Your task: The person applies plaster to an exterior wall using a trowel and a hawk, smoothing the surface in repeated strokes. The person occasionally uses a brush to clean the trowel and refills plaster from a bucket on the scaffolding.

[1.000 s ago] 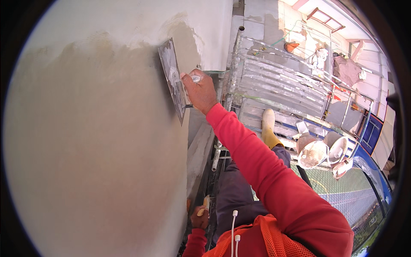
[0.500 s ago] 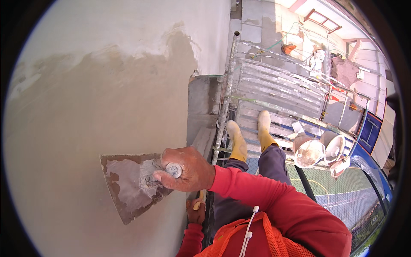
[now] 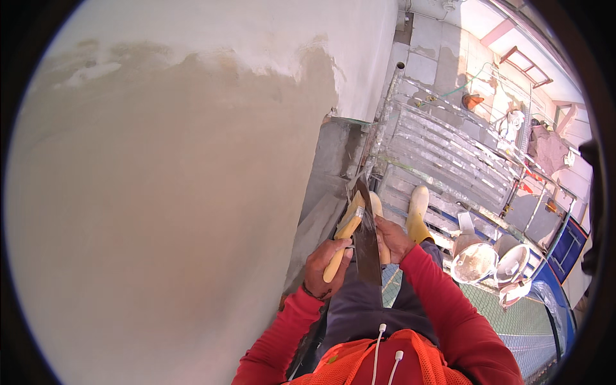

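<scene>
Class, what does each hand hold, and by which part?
Left hand: a brush, by its handle. Right hand: a trowel, gripped behind its blade; exact hold hidden.

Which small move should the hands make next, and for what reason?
Probably a short stroke of the wooden-handled brush along the plastering trowel: the left hand holds the brush close against the trowel's blade, while the right hand holds the trowel.

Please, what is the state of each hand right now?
Left hand: closed, holding a wooden-handled brush.
Right hand: closed, holding a trowel.
</scene>
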Tool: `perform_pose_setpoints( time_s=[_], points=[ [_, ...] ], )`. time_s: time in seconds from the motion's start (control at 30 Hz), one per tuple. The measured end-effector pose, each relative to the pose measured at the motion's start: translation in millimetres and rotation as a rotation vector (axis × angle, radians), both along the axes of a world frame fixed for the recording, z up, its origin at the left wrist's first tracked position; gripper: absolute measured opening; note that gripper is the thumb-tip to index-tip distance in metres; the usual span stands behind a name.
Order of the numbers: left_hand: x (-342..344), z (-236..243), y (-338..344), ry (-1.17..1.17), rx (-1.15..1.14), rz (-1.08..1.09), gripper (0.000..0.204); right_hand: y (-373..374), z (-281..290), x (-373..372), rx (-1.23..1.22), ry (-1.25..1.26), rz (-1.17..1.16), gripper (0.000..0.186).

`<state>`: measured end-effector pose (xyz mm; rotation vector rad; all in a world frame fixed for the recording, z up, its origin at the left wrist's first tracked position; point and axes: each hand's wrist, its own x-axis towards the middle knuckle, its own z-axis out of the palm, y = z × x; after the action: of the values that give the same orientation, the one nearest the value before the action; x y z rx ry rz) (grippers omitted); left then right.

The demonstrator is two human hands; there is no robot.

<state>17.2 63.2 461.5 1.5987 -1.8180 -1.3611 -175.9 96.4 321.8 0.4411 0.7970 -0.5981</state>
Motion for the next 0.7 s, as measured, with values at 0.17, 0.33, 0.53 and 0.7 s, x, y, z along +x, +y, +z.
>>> perform_pose_setpoints(
  time_s=[0.17, 0.33, 0.53, 0.7],
  points=[
    [-8, -73, -23, 0.024, 0.085, 0.155, 0.018, 4, 27, -21, 0.015, 0.098, -0.106, 0.045],
    [-2, -38, -27, -0.038, -0.012, 0.252, 0.018, -58, 61, -21, -0.398, 0.390, -0.200, 0.040],
    [-35, 79, -106, -0.031, -0.514, 0.135, 0.022, -72, 82, -2, -0.350, 0.454, -0.301, 0.039],
    [-56, 138, -175, -0.328, -1.011, 0.090, 0.024, -54, 89, -9, -0.359, 0.478, -0.225, 0.040]
  ],
)
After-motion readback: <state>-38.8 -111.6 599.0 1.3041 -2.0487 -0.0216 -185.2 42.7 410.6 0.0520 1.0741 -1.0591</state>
